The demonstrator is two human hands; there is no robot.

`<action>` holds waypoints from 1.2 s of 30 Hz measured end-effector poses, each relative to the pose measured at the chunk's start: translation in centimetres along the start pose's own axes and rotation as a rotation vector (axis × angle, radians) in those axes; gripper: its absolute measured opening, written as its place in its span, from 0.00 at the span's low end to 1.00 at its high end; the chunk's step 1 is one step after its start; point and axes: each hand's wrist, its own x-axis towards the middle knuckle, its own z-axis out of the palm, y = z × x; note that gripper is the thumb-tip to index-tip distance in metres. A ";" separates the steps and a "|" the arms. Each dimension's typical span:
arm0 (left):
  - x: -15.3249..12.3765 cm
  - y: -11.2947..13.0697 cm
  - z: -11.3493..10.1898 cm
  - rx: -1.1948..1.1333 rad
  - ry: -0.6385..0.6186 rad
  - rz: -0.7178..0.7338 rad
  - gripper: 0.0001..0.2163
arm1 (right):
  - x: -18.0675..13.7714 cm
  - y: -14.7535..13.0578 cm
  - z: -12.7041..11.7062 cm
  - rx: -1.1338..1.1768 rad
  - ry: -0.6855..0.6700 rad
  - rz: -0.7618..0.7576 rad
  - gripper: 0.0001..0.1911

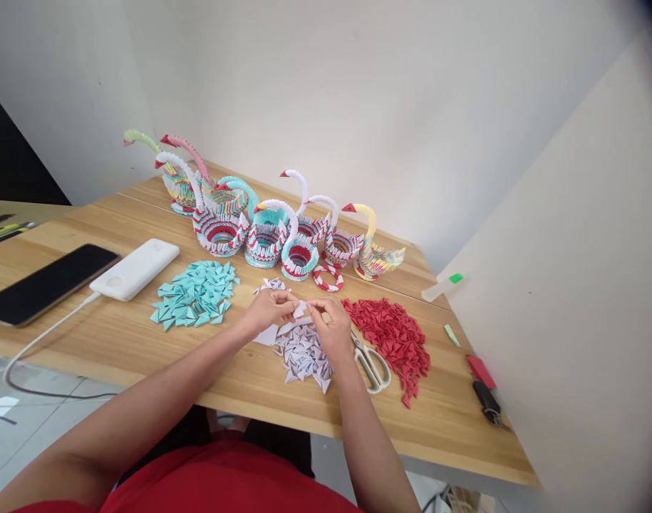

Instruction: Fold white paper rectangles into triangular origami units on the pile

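Left hand [273, 311]: pinches one side of a white paper [301, 308] between thumb and fingertips.
Right hand [330, 325]: pinches the other side of it, fingers bent; the two hands are just beside each other.
White paper: small, held between both sets of fingertips, near the middle of the table [454, 431].
Phone [50, 283]: dark, lying flat at the far left of the row.
Power bank [136, 269]: white, just right of the phone, a cable [48, 343] running from its near end over the near edge.
Teal pile [196, 296]: folded pieces, left of the left hand.
Swans [219, 249]: folded paper, grouped on the far side from left to right of centre, with green, pink, white, teal and yellow necks.
Flat sheet [266, 335]: white, by the left wrist.
White pile [304, 356]: folded pieces, on the near side of the hands.
Ring [330, 287]: red and white, lying on the far side of the right hand.
Scissors [364, 353]: pale handles pointing near, right of the right forearm.
Red pile [392, 338]: folded pieces, spread right of the scissors.
Key fob [486, 399]: black, near the right edge, touching or just beside a red card [480, 370].
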 end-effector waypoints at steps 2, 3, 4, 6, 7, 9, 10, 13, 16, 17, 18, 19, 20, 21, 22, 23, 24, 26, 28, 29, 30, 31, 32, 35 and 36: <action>-0.1 0.2 0.1 -0.074 -0.007 -0.020 0.09 | 0.1 0.0 -0.3 -0.106 -0.003 -0.150 0.07; -0.2 0.2 0.1 -0.136 -0.020 -0.044 0.09 | 0.1 -0.1 -0.4 -0.144 -0.007 -0.204 0.09; -0.2 0.3 0.2 -0.206 -0.034 -0.073 0.09 | 0.1 -0.1 -0.4 -0.174 -0.011 -0.244 0.10; -0.3 0.4 0.2 -0.329 -0.050 -0.124 0.09 | 0.2 0.0 -0.5 -0.216 -0.021 -0.298 0.12; -0.3 0.4 0.2 -0.362 -0.055 -0.138 0.09 | 0.2 0.0 -0.5 -0.229 -0.020 -0.318 0.13; -0.3 0.4 0.1 -0.367 -0.071 -0.138 0.10 | 0.2 0.0 -0.6 -0.244 -0.007 -0.350 0.14; -0.3 0.3 0.0 -0.347 -0.084 -0.128 0.11 | 0.3 0.0 -0.6 -0.246 0.002 -0.362 0.14; -0.3 0.3 -0.3 -0.265 -0.129 -0.068 0.13 | 0.3 0.1 -0.7 -0.256 0.019 -0.377 0.15; -0.2 0.3 -0.5 -0.174 -0.147 -0.017 0.14 | 0.3 0.2 -0.6 -0.254 0.022 -0.355 0.15; -0.2 0.3 -0.4 -0.146 -0.137 -0.011 0.14 | 0.2 0.2 -0.6 -0.239 0.016 -0.336 0.14; -0.1 0.3 -0.4 -0.126 -0.120 -0.007 0.14 | 0.2 0.2 -0.5 -0.210 0.002 -0.311 0.14; -0.1 0.2 -0.4 -0.113 -0.099 -0.004 0.14 | 0.2 0.2 -0.5 -0.163 -0.017 -0.277 0.14; 0.0 0.1 -0.4 -0.106 -0.080 0.000 0.14 | 0.2 0.3 -0.5 -0.096 -0.043 -0.225 0.14; 0.0 0.1 -0.4 -0.103 -0.064 0.004 0.14 | 0.2 0.3 -0.4 -0.008 -0.070 -0.149 0.14; 0.1 0.0 -0.4 -0.099 -0.048 0.009 0.13 | 0.2 0.4 -0.4 0.098 -0.094 -0.052 0.13; 0.1 0.0 -0.4 -0.095 -0.034 0.017 0.13 | 0.3 0.5 -0.4 0.212 -0.109 0.060 0.13; 0.1 0.0 -0.4 -0.089 -0.022 0.024 0.13 | 0.3 0.6 -0.5 0.321 -0.121 0.179 0.14; 0.0 0.0 -0.3 -0.074 -0.016 0.037 0.12 | 0.2 0.7 -0.4 0.476 -0.142 0.379 0.16; 0.0 0.1 -0.2 -0.064 -0.034 0.045 0.12 | 0.2 0.7 -0.3 0.537 -0.162 0.486 0.17; 0.0 0.1 -0.1 -0.065 -0.047 0.043 0.13 | 0.2 0.6 -0.2 0.547 -0.170 0.511 0.17; 0.0 0.0 -0.1 -0.068 -0.056 0.039 0.13 | 0.2 0.6 -0.1 0.553 -0.171 0.523 0.16; 0.0 0.0 -0.1 -0.072 -0.063 0.032 0.13 | 0.2 0.5 0.0 0.555 -0.168 0.528 0.16; 0.0 0.0 0.0 -0.075 -0.066 0.024 0.12 | 0.2 0.4 0.2 0.555 -0.162 0.533 0.15; 0.1 -0.2 0.0 -0.070 -0.058 0.009 0.12 | 0.2 0.3 0.3 0.549 -0.144 0.550 0.13; 0.1 -0.3 0.1 -0.066 -0.054 0.007 0.12 | 0.2 0.3 0.4 0.545 -0.140 0.554 0.13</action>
